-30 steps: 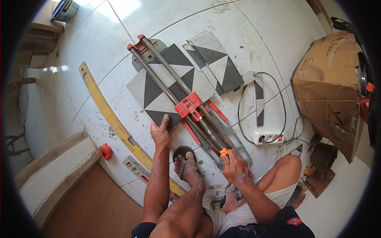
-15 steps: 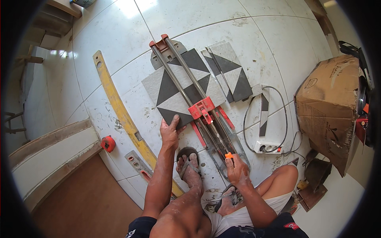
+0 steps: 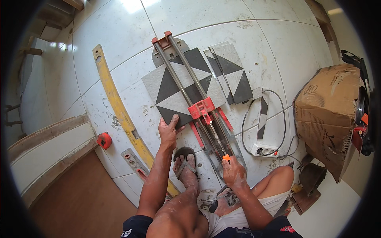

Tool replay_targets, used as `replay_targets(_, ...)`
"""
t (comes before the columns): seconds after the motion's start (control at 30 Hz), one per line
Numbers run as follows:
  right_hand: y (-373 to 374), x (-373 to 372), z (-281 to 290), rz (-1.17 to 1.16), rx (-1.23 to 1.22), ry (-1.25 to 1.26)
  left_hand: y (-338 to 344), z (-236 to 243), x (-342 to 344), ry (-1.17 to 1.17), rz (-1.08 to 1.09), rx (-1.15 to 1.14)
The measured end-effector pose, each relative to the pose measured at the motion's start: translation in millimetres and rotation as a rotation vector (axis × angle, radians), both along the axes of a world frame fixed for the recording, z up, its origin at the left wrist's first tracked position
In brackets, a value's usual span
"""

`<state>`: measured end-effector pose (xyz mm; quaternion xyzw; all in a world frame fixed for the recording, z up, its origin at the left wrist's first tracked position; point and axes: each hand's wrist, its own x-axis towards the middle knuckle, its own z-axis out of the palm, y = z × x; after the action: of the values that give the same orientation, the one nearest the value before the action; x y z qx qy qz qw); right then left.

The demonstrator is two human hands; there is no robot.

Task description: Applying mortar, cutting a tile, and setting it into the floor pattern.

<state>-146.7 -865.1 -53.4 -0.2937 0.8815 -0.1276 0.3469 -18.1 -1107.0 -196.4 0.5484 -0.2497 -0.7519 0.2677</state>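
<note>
A red-and-steel tile cutter [image 3: 201, 105] lies lengthwise before me, with a square black-and-white patterned tile [image 3: 156, 85] under its twin rails. My left hand [image 3: 169, 133] grips the tile's near-left corner, thumb on top, fingers at the edge. My right hand [image 3: 234, 170] is closed on the orange handle [image 3: 226, 158] at the near end of the cutter's lever, low over the base. Just right of the cutter lie more patterned tiles [image 3: 238, 79] and a narrow cut strip [image 3: 262, 117].
A yellow level [image 3: 113, 95], short level [image 3: 131, 156] and red tape measure [image 3: 104, 140] lie left. A white power strip [image 3: 265, 149] with looped cable and a cardboard box [image 3: 323, 113] are right. My feet [image 3: 184, 166] are beside the cutter; a low step [image 3: 47, 142] borders the lower left.
The view has shifted, so the cutter sits further right in the picture than a second ago. Both hands keep their grips on tile and handle.
</note>
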Motion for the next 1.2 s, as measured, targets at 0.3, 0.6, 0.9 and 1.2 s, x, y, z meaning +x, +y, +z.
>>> replay_targets(0.3,-143.3,-29.0,-21.1,0.170,-0.058,0.117,1.9,5.2,-6.0,-0.022,0.023,-0.020)
replay_targets(0.6,-246.0,-45.8,-16.5,0.093,-0.011,0.027,-1.6,1.9,-10.8,-0.021,0.044,-0.050)
replay_targets(0.9,-250.3,-54.8,-8.0,0.093,-0.098,0.027,0.3,0.0,-11.2,-0.030,0.064,-0.011)
replay_targets(1.2,-241.2,-71.7,-6.3,0.491,-0.511,0.451,1.5,2.4,-13.3,-0.016,0.090,0.003)
